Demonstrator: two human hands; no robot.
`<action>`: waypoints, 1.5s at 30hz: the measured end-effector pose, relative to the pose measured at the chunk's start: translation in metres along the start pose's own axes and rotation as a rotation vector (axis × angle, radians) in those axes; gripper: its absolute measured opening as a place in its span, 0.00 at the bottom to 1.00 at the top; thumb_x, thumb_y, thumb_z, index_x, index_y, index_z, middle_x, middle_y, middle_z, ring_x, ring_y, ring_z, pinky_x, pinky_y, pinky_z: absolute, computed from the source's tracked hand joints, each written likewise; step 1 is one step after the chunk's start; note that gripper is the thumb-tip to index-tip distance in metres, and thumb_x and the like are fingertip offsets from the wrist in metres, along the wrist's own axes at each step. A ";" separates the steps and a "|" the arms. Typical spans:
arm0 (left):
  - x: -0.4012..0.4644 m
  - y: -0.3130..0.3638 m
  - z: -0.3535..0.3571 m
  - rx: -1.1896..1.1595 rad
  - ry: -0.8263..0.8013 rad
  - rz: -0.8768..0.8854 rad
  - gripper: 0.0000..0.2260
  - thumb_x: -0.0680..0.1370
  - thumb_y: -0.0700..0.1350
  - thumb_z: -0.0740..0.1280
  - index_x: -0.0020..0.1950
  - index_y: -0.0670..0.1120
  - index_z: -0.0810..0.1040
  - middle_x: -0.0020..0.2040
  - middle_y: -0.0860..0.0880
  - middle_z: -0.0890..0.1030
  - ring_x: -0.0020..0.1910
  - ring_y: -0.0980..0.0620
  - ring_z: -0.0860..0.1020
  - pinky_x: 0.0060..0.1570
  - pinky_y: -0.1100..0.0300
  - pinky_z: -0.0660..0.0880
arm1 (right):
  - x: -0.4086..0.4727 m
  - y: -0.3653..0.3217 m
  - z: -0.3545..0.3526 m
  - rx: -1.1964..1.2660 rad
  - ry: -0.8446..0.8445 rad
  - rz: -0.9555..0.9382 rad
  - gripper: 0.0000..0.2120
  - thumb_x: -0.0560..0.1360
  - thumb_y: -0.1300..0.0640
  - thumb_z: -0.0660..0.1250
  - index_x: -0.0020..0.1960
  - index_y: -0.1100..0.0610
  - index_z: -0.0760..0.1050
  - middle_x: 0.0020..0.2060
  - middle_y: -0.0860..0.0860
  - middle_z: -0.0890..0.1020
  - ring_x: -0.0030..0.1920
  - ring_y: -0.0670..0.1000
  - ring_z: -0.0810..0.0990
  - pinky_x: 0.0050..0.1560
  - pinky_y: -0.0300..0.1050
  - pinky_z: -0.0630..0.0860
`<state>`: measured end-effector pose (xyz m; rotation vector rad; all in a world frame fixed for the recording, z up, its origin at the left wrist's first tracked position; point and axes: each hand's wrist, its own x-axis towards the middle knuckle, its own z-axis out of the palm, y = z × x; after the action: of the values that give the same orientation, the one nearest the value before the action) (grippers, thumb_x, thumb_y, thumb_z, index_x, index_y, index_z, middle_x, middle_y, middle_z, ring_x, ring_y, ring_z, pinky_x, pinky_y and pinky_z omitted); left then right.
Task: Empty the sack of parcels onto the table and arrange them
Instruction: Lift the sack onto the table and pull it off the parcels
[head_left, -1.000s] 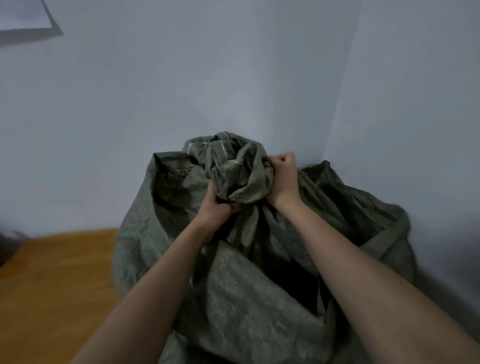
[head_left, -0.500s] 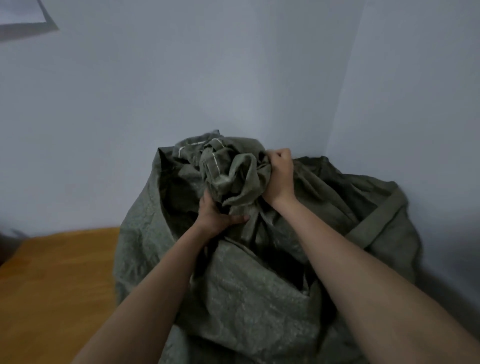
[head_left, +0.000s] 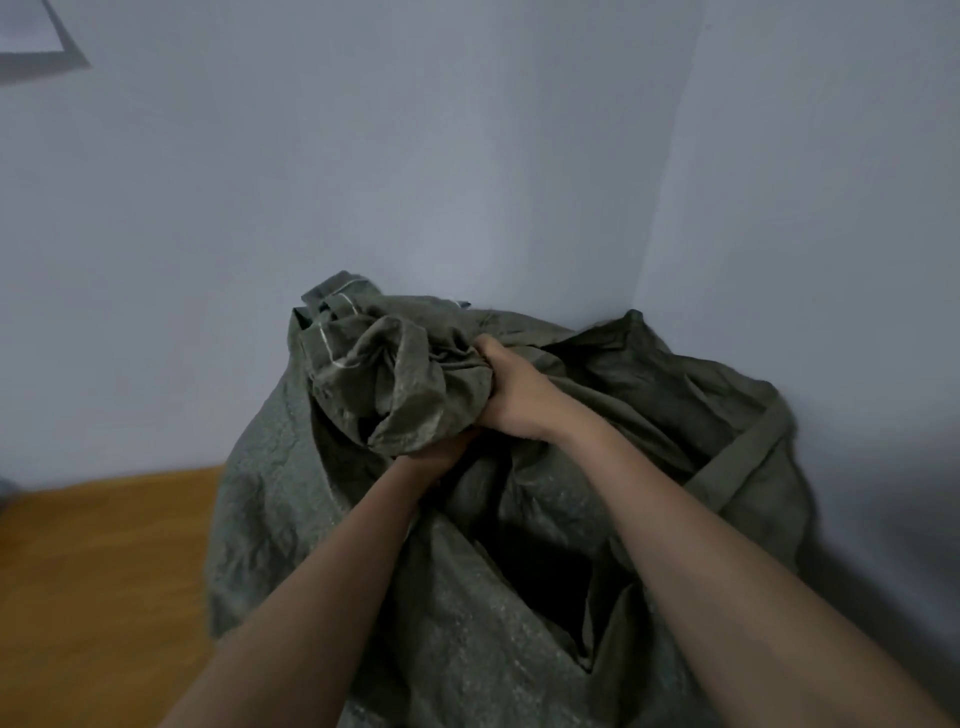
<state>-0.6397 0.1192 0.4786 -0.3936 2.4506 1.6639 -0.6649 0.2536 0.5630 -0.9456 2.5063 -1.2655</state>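
Note:
A large grey-green woven sack (head_left: 291, 519) stands bulging on the wooden table (head_left: 104, 561), pushed into the room's corner. Its mouth is bunched into a crumpled knot (head_left: 384, 374) at the top. My right hand (head_left: 511, 389) grips the right side of that bunched fabric, fingers curled into the folds. My left hand (head_left: 441, 449) holds the bunch from below and is mostly hidden under the cloth. A dark fold gapes in the sack's front between my forearms. No parcels are visible; the sack's contents are hidden.
Grey walls meet in a corner right behind the sack. A fabric strap (head_left: 737, 457) runs across the sack's right side. Bare table surface stretches to the left. A paper sheet (head_left: 31, 31) hangs on the wall at the upper left.
The bunched sack mouth has tipped over to the left and sunk lower. My right hand followed it down and my left hand slid further under the cloth.

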 end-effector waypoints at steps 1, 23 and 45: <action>-0.003 0.004 0.002 -0.074 0.042 0.044 0.24 0.79 0.49 0.62 0.74 0.45 0.61 0.70 0.46 0.67 0.71 0.48 0.65 0.72 0.56 0.61 | -0.002 -0.001 -0.004 0.031 -0.046 0.022 0.34 0.68 0.52 0.77 0.68 0.52 0.62 0.61 0.50 0.75 0.62 0.51 0.75 0.58 0.43 0.71; -0.028 0.024 -0.004 -0.720 0.143 -0.005 0.15 0.81 0.42 0.60 0.68 0.40 0.73 0.62 0.41 0.78 0.60 0.44 0.77 0.59 0.50 0.76 | -0.016 0.030 0.028 0.014 0.313 0.184 0.08 0.70 0.52 0.70 0.38 0.56 0.79 0.42 0.51 0.83 0.47 0.52 0.81 0.48 0.49 0.78; -0.034 0.024 -0.001 -0.548 0.165 0.102 0.22 0.68 0.38 0.77 0.61 0.43 0.78 0.59 0.48 0.81 0.55 0.51 0.80 0.59 0.54 0.75 | -0.001 -0.026 -0.005 -0.190 0.107 0.140 0.16 0.68 0.57 0.70 0.51 0.56 0.68 0.50 0.54 0.76 0.53 0.55 0.76 0.54 0.49 0.74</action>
<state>-0.6144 0.1309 0.5099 -0.4906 2.1065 2.4323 -0.6542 0.2466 0.5863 -0.7413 2.7607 -1.0788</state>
